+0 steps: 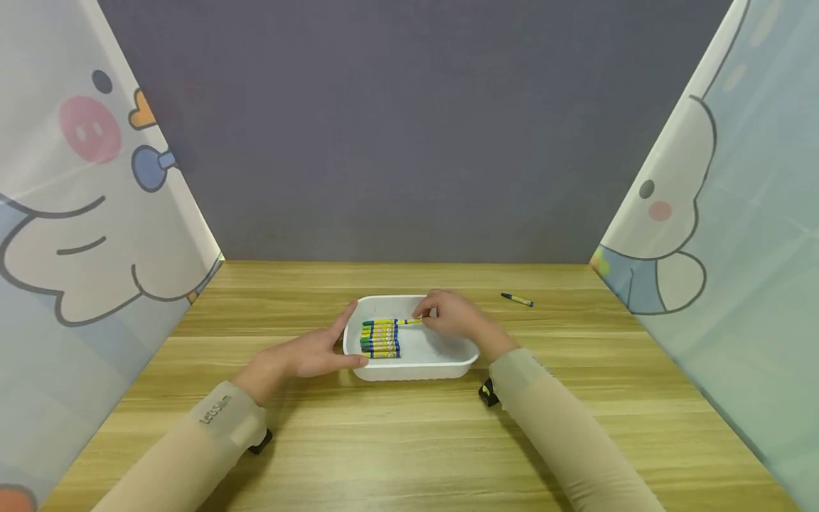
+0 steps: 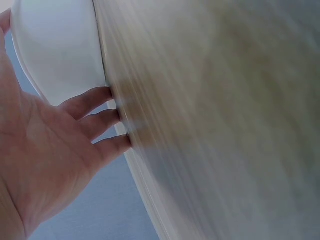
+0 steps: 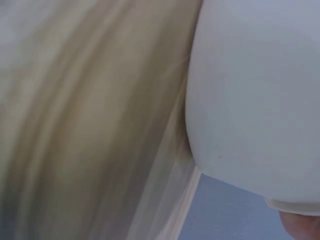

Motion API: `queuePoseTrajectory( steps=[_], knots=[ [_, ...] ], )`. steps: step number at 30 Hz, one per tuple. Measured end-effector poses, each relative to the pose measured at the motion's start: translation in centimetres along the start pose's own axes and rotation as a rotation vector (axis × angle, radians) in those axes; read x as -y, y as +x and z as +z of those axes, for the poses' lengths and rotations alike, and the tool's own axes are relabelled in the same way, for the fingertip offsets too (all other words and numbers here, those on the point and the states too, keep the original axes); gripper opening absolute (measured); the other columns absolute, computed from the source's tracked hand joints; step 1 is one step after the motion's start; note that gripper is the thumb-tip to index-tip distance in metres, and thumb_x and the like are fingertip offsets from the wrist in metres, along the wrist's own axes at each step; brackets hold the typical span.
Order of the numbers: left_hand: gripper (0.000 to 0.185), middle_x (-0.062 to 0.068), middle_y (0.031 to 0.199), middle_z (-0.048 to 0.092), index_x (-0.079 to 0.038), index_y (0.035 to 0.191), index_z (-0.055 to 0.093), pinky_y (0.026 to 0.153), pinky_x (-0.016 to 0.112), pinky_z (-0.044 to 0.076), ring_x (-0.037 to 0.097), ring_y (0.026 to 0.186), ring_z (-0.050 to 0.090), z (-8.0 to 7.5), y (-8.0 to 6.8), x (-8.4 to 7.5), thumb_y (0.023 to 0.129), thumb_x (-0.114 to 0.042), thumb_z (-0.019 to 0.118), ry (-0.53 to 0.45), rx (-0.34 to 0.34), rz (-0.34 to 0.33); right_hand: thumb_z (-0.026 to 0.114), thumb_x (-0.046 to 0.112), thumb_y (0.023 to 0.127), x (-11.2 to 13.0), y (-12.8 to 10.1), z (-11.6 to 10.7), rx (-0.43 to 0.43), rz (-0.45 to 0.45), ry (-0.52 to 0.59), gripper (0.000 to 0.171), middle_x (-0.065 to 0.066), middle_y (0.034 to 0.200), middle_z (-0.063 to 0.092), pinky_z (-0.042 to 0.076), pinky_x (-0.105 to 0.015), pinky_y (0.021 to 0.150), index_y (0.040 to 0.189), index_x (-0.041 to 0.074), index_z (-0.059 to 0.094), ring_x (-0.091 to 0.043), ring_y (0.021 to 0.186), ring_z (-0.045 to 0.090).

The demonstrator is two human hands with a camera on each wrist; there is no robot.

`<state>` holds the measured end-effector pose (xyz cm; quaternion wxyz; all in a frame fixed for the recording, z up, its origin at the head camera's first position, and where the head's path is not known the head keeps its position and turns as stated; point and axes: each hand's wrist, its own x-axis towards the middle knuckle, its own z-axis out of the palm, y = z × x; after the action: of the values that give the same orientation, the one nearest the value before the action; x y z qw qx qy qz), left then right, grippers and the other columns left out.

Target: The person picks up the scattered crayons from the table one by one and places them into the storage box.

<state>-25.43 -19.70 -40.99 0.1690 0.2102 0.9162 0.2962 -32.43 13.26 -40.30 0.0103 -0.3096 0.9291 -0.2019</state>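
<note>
A white plastic tray (image 1: 409, 371) stands on the table with several crayons (image 1: 380, 340) lying side by side in its left half. They have yellow and blue wrappers, and some tips are green. My left hand (image 1: 313, 353) is spread against the tray's left end, its thumb over the near rim. In the left wrist view, the fingers (image 2: 102, 120) reach along the tray's outer wall down to the table. My right hand (image 1: 456, 314) is over the tray's far right part, pinching a yellow crayon (image 1: 408, 321) in line with the farthest one of the row.
One dark-tipped crayon (image 1: 517, 299) lies on the wooden table (image 1: 384, 441) to the right, beyond the tray. A dark grey panel (image 1: 409, 135) stands behind the table. Cartoon-printed sheets (image 1: 96, 213) hang at both sides.
</note>
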Motion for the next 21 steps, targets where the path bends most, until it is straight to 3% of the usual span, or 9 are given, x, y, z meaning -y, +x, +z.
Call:
queuePoseTrajectory(
  steps=[5,13,21],
  knots=[
    [0.125,0.026,0.162,0.051,-0.026,0.177,-0.015,0.122,0.064,0.04,0.034,0.134,0.059,0.13,0.01,0.21,0.097,-0.071,0.071,-0.002,0.002,0.002,0.074,0.012,0.101,0.1,-0.06,0.36,-0.01,-0.003,-0.115,0.021,0.008,0.112,0.076,0.058,-0.038,0.096,0.113,0.026,0.086,-0.012,0.099,0.069],
    [0.125,0.025,0.156,0.056,-0.025,0.177,-0.015,0.122,0.064,0.04,0.033,0.13,0.059,0.13,0.0,0.19,0.098,-0.069,0.072,-0.01,0.003,0.003,0.077,0.016,0.096,0.19,-0.05,0.42,-0.015,-0.01,-0.206,0.018,0.01,0.102,0.072,0.056,-0.035,0.086,0.11,0.026,0.084,-0.007,0.087,0.063],
    [0.126,0.022,0.16,0.054,-0.024,0.177,-0.014,0.124,0.063,0.039,0.032,0.134,0.058,0.14,0.04,0.21,0.097,-0.07,0.072,-0.015,-0.001,-0.007,0.079,0.018,0.102,0.24,0.12,0.82,0.022,-0.017,-0.288,0.014,0.008,0.107,0.081,0.058,-0.034,0.087,0.111,0.027,0.085,-0.008,0.092,0.069]
  ],
)
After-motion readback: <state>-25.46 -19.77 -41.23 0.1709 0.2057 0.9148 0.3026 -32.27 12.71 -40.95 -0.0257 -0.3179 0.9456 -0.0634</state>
